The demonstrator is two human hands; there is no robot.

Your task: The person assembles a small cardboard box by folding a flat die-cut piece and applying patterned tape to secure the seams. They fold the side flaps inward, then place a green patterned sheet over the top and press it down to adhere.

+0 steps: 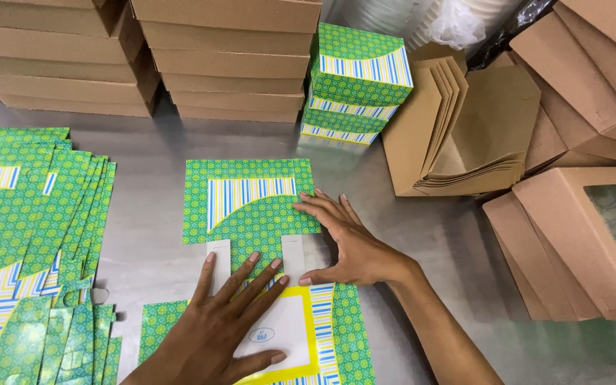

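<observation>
Left hand (226,321) lay nearest the lens, palm down, fingers spread flat over the lower half of a green patterned box blank (251,214) with its yellow-bordered white panel. Nothing gripped; hand simply pressed. Right hand (347,239) also open and flat, fingers on the blank's right edge near the middle fold, thumb tucked toward a small white tab. Blank rested unfolded on the steel table (151,153), directly ahead, between both hands. Judged stage: early, sheet held flat at the crease, no side raised yet, so the folding of this piece looked almost wholly undone. Left of it, a fanned pile of flat green blanks (30,235) waited. Beyond, near the back, a short stack of finished green boxes (354,82) stood just beside stacked brown cartons (229,60). Right side held folded kraft boxes (458,132) and a windowed kraft box (593,235), well apart from the hands.
</observation>
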